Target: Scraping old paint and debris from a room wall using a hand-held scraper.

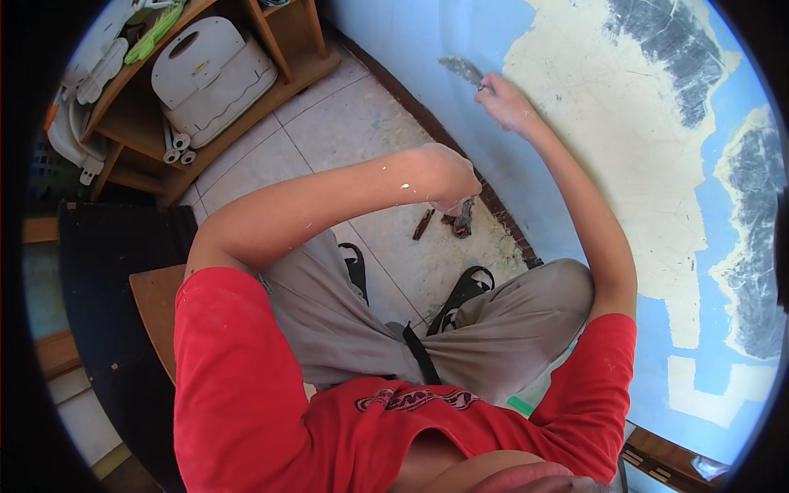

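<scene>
My right hand (505, 103) grips a putty knife (461, 69). Its stained blade points left, close in front of the blue wall (425, 55). Beside the knife, a large pale patch (604, 142) of stripped or filled wall begins. My left hand (445, 175) hangs over the tiled floor, wrist bent and fingers mostly hidden from me. Just under it is a dark object with orange marks (461, 223); I cannot tell whether the fingers touch it. A thin brown piece (423, 224) lies beside that object. White specks dot my left forearm.
A wooden shelf unit (290, 80) at upper left holds a whitish plastic case (212, 80) and white tubes (179, 148). A dark panel (123, 296) stands at my left. Dark baseboard (394, 92) edges the floor (259, 148), which has debris. Dark grey patches (672, 55) mark the wall.
</scene>
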A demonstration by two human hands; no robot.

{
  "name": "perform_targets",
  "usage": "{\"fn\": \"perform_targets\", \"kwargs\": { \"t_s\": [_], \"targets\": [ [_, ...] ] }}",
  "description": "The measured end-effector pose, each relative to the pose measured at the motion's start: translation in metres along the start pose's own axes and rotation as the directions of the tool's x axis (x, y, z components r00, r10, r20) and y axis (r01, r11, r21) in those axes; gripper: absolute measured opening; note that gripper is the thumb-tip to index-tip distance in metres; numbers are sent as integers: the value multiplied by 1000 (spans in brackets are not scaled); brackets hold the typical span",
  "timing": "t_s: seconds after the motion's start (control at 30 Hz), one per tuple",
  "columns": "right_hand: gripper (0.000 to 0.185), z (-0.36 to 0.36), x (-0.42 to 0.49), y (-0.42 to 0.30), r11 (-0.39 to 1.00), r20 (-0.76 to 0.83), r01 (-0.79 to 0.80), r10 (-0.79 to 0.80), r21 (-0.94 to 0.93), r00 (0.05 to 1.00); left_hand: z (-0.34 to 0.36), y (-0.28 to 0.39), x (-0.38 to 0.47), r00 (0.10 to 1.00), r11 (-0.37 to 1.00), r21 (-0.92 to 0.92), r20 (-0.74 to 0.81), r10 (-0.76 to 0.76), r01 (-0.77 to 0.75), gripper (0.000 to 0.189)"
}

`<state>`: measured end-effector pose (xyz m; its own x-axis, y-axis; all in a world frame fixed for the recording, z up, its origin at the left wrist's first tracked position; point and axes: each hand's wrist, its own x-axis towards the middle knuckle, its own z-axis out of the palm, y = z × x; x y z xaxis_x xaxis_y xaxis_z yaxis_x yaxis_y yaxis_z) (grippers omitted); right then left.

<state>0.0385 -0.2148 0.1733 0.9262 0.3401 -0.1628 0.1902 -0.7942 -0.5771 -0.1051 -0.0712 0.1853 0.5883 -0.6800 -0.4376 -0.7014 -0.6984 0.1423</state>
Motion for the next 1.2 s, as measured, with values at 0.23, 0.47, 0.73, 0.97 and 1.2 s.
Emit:
{"fn": "perform_targets", "kwargs": {
  "t_s": [0.23, 0.47, 0.73, 0.97, 1.2],
  "targets": [
    [51, -10, 25, -15, 869, -260, 117, -269, -480, 927, 6, -4, 23, 997, 998, 27, 56, 49, -50, 44],
    [49, -14, 36, -16, 880, -354, 98, -285, -464, 891, 2, 1, 38, 993, 996, 40, 93, 78, -82, 42],
    [48, -18, 38, -15, 863, -351, 100, -304, -495, 886, -1, 3, 43, 992, 998, 31, 117, 57, -61, 43],
    [48, -14, 30, -26, 860, -360, 35, -250, -509, 899, 6, -1, 36, 993, 999, 17, 111, 49, -52, 49],
    [49, -18, 18, -31, 857, -336, -3, -198, -515, 921, 4, -3, 33, 991, 999, 17, 132, 35, -37, 51]
  ]
}}
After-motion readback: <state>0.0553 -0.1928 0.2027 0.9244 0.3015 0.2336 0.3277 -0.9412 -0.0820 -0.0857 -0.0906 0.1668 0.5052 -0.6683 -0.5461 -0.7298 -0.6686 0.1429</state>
